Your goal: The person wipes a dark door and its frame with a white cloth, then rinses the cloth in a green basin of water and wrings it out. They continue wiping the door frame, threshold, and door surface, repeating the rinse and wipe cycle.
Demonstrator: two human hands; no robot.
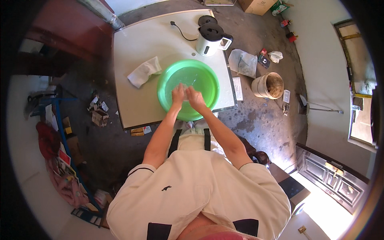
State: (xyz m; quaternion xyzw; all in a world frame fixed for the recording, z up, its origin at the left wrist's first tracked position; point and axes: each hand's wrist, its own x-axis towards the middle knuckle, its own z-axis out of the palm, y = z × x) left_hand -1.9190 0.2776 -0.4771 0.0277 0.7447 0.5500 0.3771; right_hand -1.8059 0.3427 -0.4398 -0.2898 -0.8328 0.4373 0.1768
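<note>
A green plastic basin [213,78] with water in it stands at the near edge of a white-topped table [138,111]. Over its near half, my left hand [178,93] and my right hand [195,96] are close together with fingers bent inward. Something pale and whitish shows between them, too blurred to name, and whether either hand grips it is unclear. A folded white cloth [144,72] lies to the left of the basin. Behind the basin, to the right, stands a white electric kettle [206,45] with a black lid.
A round black kettle base [207,20] and a cord with a plug [183,31] lie at the table's back. On the floor to the right are a dirty white bucket [259,86] and a plastic bag [243,63]. A torn cardboard box [100,117] lies on the left floor.
</note>
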